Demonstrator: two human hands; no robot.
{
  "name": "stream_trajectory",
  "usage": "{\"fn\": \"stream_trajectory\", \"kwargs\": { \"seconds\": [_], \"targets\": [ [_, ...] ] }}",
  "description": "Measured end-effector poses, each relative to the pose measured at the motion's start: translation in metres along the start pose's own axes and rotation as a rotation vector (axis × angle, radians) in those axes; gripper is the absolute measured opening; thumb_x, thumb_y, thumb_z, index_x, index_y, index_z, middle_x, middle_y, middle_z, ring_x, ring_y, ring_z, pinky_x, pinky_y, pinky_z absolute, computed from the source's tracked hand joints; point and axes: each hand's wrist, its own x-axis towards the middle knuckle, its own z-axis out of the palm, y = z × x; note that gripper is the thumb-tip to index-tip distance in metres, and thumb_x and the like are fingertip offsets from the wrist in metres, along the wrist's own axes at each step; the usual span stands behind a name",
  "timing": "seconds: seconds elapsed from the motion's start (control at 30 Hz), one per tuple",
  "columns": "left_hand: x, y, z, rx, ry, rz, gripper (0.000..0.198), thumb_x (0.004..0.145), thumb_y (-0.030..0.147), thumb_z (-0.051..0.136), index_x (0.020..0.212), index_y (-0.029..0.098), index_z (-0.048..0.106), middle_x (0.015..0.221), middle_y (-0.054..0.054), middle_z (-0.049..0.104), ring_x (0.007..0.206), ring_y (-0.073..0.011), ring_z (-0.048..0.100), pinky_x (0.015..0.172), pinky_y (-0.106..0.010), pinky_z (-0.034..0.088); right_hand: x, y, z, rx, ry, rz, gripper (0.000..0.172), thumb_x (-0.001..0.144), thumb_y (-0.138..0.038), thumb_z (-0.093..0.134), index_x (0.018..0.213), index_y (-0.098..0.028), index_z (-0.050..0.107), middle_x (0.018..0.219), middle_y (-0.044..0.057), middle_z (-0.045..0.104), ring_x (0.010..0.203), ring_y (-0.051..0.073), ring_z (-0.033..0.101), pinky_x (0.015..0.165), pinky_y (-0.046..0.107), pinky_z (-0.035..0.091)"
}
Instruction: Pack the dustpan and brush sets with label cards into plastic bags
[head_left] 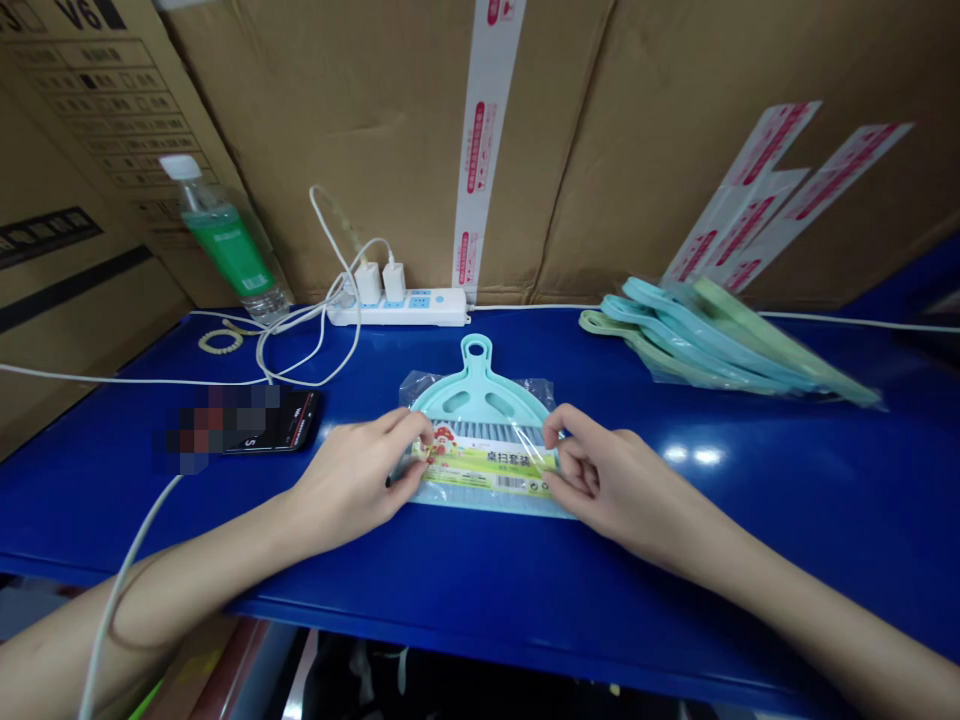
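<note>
A light blue dustpan and brush set (480, 400) lies flat on the blue table in a clear plastic bag, its handle pointing away from me. Grey-blue bristles show above a printed label (487, 465) with a red mushroom figure. At the bag's left edge, my left hand (367, 460) is closed, thumb and fingers pinching the plastic. My right hand (607, 475) has its fingers curled in at the right edge, with the thumb against the bag. The fingers partly cover both sides of the set.
Several bagged dustpan sets (720, 335) in blue and green are piled at the back right. A white power strip (401, 308) with two chargers stands against the cardboard boxes (360, 110). Nearer the left are a water bottle (229, 245), a coiled ring (220, 342) and a phone (281, 420) on a cable.
</note>
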Motion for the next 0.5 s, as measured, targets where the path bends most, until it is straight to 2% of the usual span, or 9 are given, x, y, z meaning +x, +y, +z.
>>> {"fn": "stream_trajectory", "kwargs": {
  "seconds": [0.07, 0.13, 0.27, 0.5],
  "targets": [
    [0.000, -0.001, -0.001, 0.049, 0.016, 0.022, 0.012, 0.087, 0.013, 0.048, 0.093, 0.019, 0.056, 0.083, 0.000, 0.057, 0.059, -0.0126, 0.053, 0.050, -0.023, 0.037, 0.000, 0.000, 0.000, 0.006, -0.013, 0.010, 0.014, 0.077, -0.017, 0.043, 0.086, -0.025, 0.036, 0.047, -0.015, 0.033, 0.038, 0.010, 0.035, 0.044, 0.023, 0.027],
    [0.000, -0.004, 0.000, 0.068, 0.054, 0.071, 0.014, 0.087, 0.012, 0.047, 0.090, 0.018, 0.059, 0.086, -0.003, 0.056, 0.073, -0.0166, 0.055, 0.057, -0.025, 0.041, 0.000, -0.001, 0.000, 0.023, -0.027, 0.019, 0.014, 0.076, -0.016, 0.042, 0.084, -0.025, 0.036, 0.047, -0.015, 0.031, 0.039, 0.010, 0.035, 0.044, 0.023, 0.026],
    [0.000, -0.011, 0.009, 0.075, 0.156, 0.194, 0.021, 0.087, 0.006, 0.046, 0.087, 0.019, 0.062, 0.086, -0.004, 0.057, 0.079, -0.0192, 0.048, 0.065, -0.029, 0.040, 0.001, -0.001, -0.001, 0.044, -0.023, 0.034, 0.016, 0.073, -0.013, 0.042, 0.082, -0.025, 0.037, 0.046, -0.015, 0.028, 0.038, 0.010, 0.032, 0.042, 0.022, 0.025],
    [-0.001, -0.015, 0.017, 0.100, 0.051, 0.342, 0.051, 0.084, -0.005, 0.041, 0.117, 0.028, 0.062, 0.097, -0.003, 0.060, 0.084, -0.0188, 0.049, 0.068, -0.030, 0.033, -0.001, 0.000, -0.007, -0.018, 0.044, -0.009, 0.017, 0.071, -0.010, 0.042, 0.081, -0.024, 0.042, 0.045, -0.013, 0.028, 0.036, 0.009, 0.033, 0.040, 0.022, 0.025]
  ]
}}
